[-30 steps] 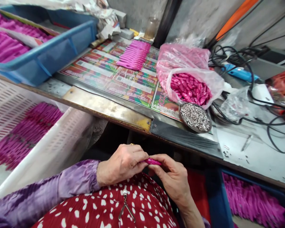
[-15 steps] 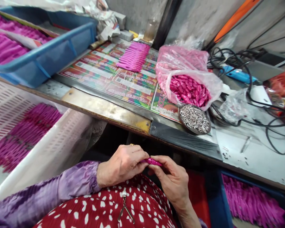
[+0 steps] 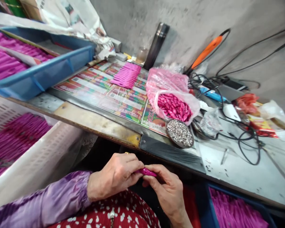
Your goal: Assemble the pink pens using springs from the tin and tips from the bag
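In the head view, near 6 o'clock, my left hand (image 3: 116,174) and my right hand (image 3: 166,186) are gripping 1 magenta piece (image 3: 148,172). From it, the dish (image 3: 174,142) of small metal parts (image 3: 180,132) is at 1 o'clock.

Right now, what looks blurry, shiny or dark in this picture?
In the head view, the metal strip has a pale glare; the same view smears the sticks in the blue tray, yet shows dark spots on the held piece; it also leaves deep shadow under the table.
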### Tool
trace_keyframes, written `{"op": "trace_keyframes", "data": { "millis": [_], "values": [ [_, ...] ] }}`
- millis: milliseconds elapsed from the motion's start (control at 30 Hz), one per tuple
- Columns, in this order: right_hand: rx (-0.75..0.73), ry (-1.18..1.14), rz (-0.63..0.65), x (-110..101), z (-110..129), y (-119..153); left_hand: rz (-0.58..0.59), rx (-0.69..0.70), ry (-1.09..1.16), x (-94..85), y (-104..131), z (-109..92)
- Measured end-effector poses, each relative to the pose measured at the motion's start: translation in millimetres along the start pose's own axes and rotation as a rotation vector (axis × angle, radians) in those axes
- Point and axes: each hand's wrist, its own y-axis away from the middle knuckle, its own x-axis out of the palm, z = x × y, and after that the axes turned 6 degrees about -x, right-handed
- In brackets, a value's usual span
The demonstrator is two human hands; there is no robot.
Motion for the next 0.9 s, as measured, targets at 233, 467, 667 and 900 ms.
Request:
{"op": "trace_keyframes", "data": {
  "millis": [233, 467, 667, 900],
  "values": [
    [-0.119, 0.139, 0.003, -16, 11, -14, -0.047, 0.026, -0.002, -0.5, -15, 2],
    [-0.357, 0.81, -0.273, -70, 3, -37, -0.062, -0.004, -0.029, -1.5, -22, 10],
    [-0.455, 1.108, -0.241, -83, -21, -53, -0.047, -0.043, -0.053, -6.8, -21, 13],
    [-0.456, 1.205, -0.224, -77, -28, -55, -0.033, -0.072, -0.066, -7.4, -19, 13]
  ]
}}
